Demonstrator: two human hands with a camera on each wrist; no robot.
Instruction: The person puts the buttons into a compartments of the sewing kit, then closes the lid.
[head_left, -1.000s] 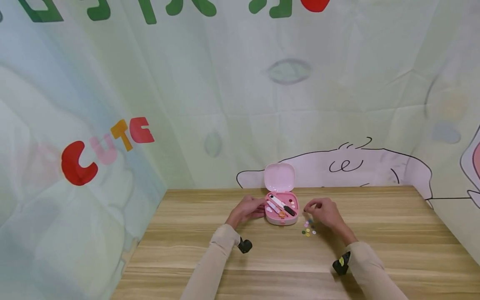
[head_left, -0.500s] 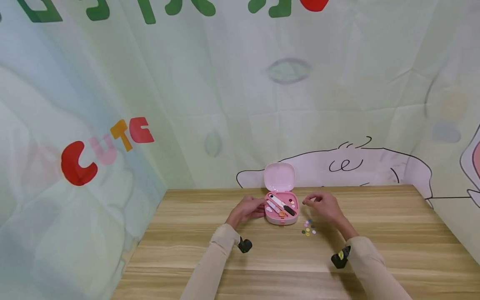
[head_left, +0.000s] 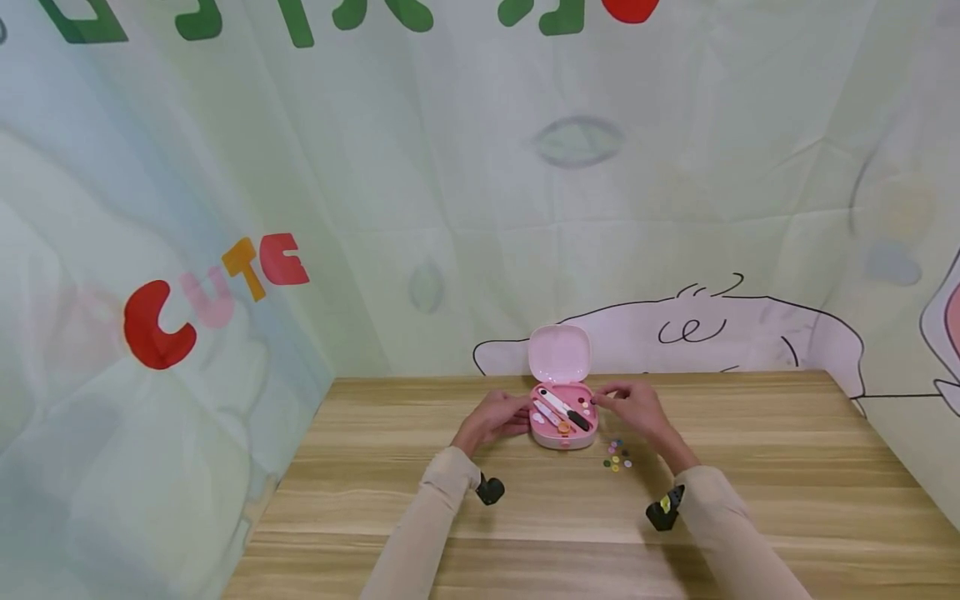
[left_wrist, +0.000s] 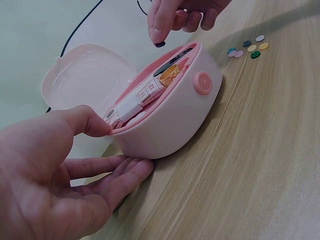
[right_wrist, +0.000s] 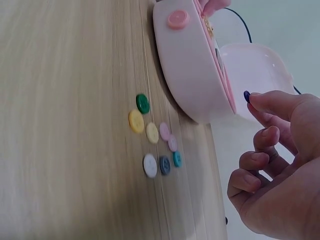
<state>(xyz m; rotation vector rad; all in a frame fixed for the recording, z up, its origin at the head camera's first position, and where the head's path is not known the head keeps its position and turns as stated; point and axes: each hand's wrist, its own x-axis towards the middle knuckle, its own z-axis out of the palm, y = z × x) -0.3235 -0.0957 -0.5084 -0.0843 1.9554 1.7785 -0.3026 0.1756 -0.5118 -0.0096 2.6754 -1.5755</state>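
Note:
A pink and white sewing box point(head_left: 564, 443) stands with its lid point(head_left: 560, 354) raised. My left hand point(left_wrist: 65, 170) holds the box's left side, thumb on the rim and fingers low against the wall. In the right wrist view, my right hand point(right_wrist: 285, 165) pinches a dark blue button point(right_wrist: 247, 96) between thumb and forefinger. In the head view that hand is at the box's right rim. Inside the box lie a white tool with a black end point(head_left: 577, 419), a measuring tape point(left_wrist: 148, 92), an orange ring-shaped piece point(left_wrist: 170, 74) and a few small buttons point(head_left: 584, 405).
Several loose buttons lie on the wooden table point(head_left: 525, 508) to the right of the box, among them a green button point(right_wrist: 143, 103), a yellow button point(right_wrist: 135, 121) and a white button point(right_wrist: 150, 165). A printed curtain point(head_left: 450, 208) hangs behind the table.
My right hand, pinching the button, has risen from near the loose buttons and moved left to the box's right rim. The left hand and the box have stayed put.

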